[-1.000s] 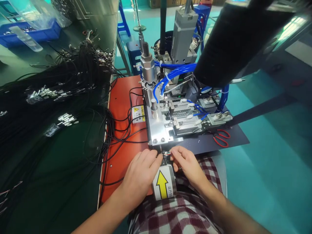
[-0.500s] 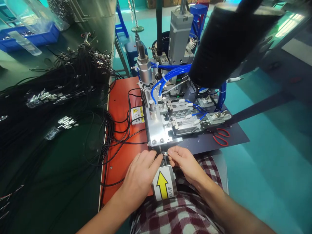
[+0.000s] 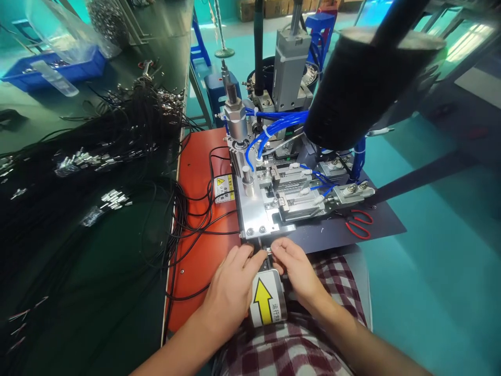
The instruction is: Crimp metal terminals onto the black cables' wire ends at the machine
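Note:
My left hand [image 3: 230,284] and my right hand [image 3: 295,269] meet at the front edge of a metal machine plate [image 3: 254,214]. Between their fingertips they pinch a thin black cable end with a small metal tip [image 3: 268,252], held at a narrow track just below the plate. Under the hands lies a white label with a yellow arrow [image 3: 266,305] that points toward the machine. My lap in a checked cloth [image 3: 297,344] is below.
Blue air hoses [image 3: 274,122] run over the machine. Red-handled scissors [image 3: 358,224] lie right of the plate on a dark mat. An orange mat [image 3: 199,219] and heaps of black cables with metal plugs [image 3: 97,156] fill the left. A blue bin [image 3: 58,68] sits at the far left.
The fingertips of both hands have closed in together on the cable tip. The small coloured wire ends seen a second ago no longer show. The view has shifted slightly.

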The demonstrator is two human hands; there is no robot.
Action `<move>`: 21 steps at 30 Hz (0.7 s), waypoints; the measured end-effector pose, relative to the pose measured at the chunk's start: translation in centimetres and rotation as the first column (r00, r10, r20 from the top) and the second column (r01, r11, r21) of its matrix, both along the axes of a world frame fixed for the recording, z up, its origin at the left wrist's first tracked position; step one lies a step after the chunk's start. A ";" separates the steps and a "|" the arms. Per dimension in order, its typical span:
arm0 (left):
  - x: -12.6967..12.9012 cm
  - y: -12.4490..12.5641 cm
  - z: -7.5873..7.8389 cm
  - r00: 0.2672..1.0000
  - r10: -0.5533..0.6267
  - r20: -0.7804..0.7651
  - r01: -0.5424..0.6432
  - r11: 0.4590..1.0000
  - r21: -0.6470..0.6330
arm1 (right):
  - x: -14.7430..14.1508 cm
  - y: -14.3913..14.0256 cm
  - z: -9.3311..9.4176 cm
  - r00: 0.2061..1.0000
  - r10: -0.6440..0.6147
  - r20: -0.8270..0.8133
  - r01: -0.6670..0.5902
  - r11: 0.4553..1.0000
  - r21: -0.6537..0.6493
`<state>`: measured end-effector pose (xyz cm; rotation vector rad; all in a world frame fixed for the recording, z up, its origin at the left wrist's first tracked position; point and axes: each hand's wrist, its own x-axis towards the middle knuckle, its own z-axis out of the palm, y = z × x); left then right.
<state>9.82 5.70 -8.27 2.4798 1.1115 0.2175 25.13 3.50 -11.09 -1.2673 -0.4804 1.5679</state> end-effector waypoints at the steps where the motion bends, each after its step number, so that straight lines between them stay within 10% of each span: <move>1: 0.2 0.0 0.1 1.000 0.011 0.003 -0.011 1.000 -0.004 | 0.0 0.0 0.0 1.000 0.000 -0.015 0.000 1.000 -0.011; 9: -1.3 -3.2 2.9 0.979 0.185 0.084 -0.193 0.976 0.102 | 0.4 0.0 0.0 0.998 0.056 -0.027 -0.056 0.998 0.002; 15: -4.5 -7.3 -0.1 0.903 0.426 -0.055 -0.403 0.885 0.231 | 0.5 0.1 0.3 0.997 0.072 -0.031 -0.071 0.997 0.014; 21: -4.3 -5.9 -0.6 0.875 0.477 -0.088 -0.433 0.849 0.303 | 0.5 0.2 0.2 0.997 0.069 -0.027 -0.069 0.997 0.018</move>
